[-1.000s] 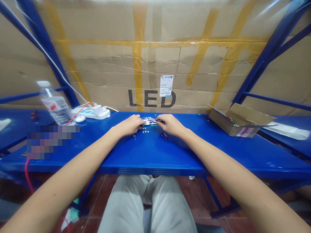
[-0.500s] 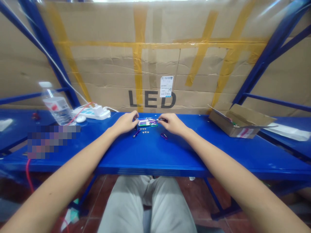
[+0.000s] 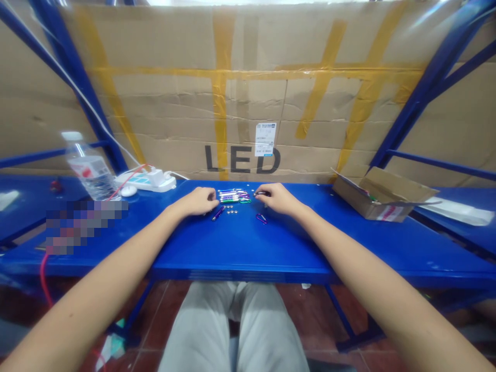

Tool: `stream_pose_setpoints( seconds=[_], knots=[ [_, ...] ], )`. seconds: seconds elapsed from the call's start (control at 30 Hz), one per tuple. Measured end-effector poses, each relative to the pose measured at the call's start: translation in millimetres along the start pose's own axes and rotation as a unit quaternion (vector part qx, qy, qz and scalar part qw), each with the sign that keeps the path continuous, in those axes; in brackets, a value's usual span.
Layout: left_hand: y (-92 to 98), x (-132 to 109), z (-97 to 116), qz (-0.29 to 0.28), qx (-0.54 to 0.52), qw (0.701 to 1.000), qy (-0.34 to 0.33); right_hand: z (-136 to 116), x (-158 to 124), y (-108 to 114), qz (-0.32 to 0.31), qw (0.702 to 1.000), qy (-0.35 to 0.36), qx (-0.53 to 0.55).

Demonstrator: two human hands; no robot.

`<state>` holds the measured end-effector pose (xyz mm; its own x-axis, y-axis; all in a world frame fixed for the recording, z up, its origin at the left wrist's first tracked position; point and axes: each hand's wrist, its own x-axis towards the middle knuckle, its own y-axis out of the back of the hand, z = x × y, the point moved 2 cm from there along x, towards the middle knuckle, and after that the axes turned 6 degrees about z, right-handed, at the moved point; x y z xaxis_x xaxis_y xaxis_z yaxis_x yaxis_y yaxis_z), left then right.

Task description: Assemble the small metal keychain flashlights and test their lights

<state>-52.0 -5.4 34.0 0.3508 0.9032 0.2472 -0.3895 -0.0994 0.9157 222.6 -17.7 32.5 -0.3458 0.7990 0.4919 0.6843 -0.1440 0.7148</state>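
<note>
My left hand rests on the blue table with its fingers curled, just left of a row of small coloured metal cylinders. My right hand sits to the right of that row and pinches a small dark piece at its fingertips. A purple cylinder lies loose in front of my left hand. Several tiny round silver cells lie between the hands. A purple clip lies below my right hand.
A plastic water bottle and a white power strip with a red cable stand at the left. An open cardboard box sits at the right. A large cardboard sheet marked LED backs the table, between blue rack struts.
My left hand has drawn back to the left from the row, uncovering the loose purple cylinder. My right hand has shifted slightly right, still pinching a small piece.
</note>
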Motion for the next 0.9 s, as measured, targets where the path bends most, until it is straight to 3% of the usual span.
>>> stream_pose_setpoints(
  seconds=[0.17, 0.3, 0.63, 0.8, 0.9],
  knots=[
    [-0.3, -7, 14, -0.026, -0.025, 0.999, -0.02, 0, 0, 0, -0.004, 1.0, 0.008, -0.009],
    [-1.1, -7, 13, -0.049, -0.039, 0.998, -0.023, 1, 0, 0, -0.005, 1.0, 0.009, -0.017],
    [5.5, -11, 6, -0.069, -0.02, 0.993, 0.092, -3, -1, -2, -0.022, 0.999, 0.022, -0.033],
    [7.1, -11, 0, -0.067, -0.009, 0.992, 0.108, -2, -2, -2, -0.012, 1.0, -0.004, 0.0],
    [9.9, -8, -3, -0.027, 0.036, 0.997, 0.069, -2, -2, -3, -0.008, 1.0, -0.012, 0.019]
  ],
)
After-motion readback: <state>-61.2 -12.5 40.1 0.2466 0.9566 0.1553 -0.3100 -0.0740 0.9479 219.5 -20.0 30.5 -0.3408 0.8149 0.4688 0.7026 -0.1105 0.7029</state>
